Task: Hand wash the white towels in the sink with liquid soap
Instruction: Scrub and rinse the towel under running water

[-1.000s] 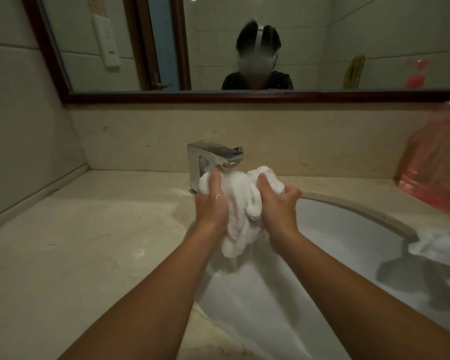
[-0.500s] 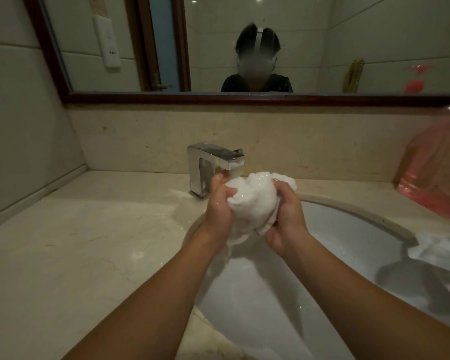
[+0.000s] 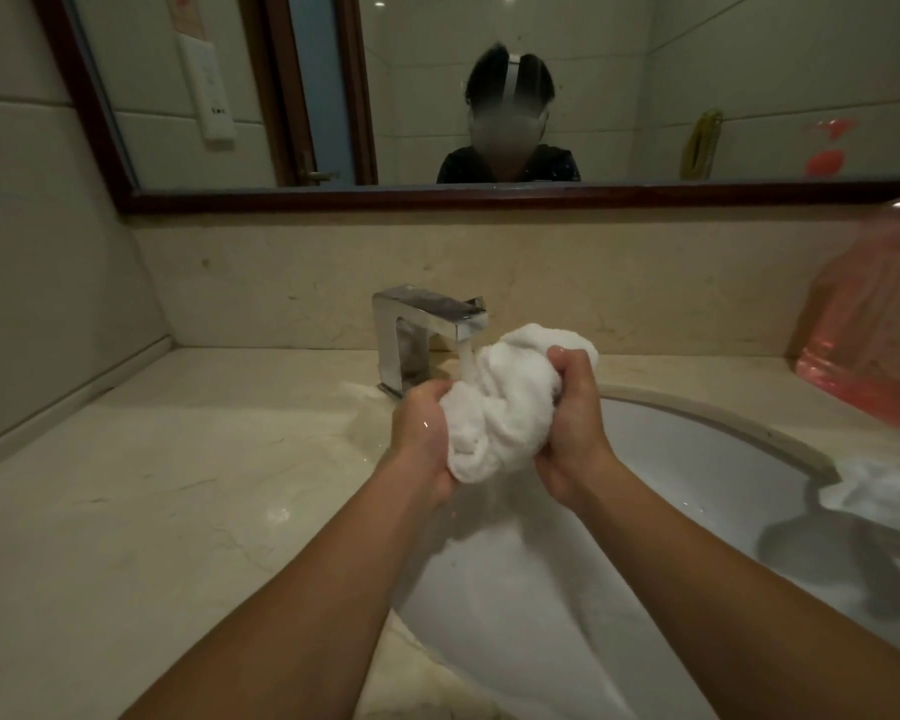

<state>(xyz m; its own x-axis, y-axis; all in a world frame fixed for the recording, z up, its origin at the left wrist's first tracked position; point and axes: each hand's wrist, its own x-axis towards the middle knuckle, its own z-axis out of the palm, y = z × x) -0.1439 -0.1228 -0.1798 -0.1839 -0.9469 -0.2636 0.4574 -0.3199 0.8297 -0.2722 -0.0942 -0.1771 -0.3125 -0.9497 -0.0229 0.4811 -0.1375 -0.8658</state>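
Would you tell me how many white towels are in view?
2. One bunched towel is gripped by the left hand and right hand; a second towel lies on the sink rim at right. Others may be hidden.

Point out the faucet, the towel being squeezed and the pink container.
faucet (image 3: 388,350): head view, on its upright chrome column.
white towel (image 3: 510,407): head view, on its bunched middle.
pink container (image 3: 874,330): head view, on its translucent side wall.

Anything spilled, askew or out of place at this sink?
Minor: water or suds lie on the beige stone counter beside the square chrome tap, and a second white towel straddles the white basin at its right rim.
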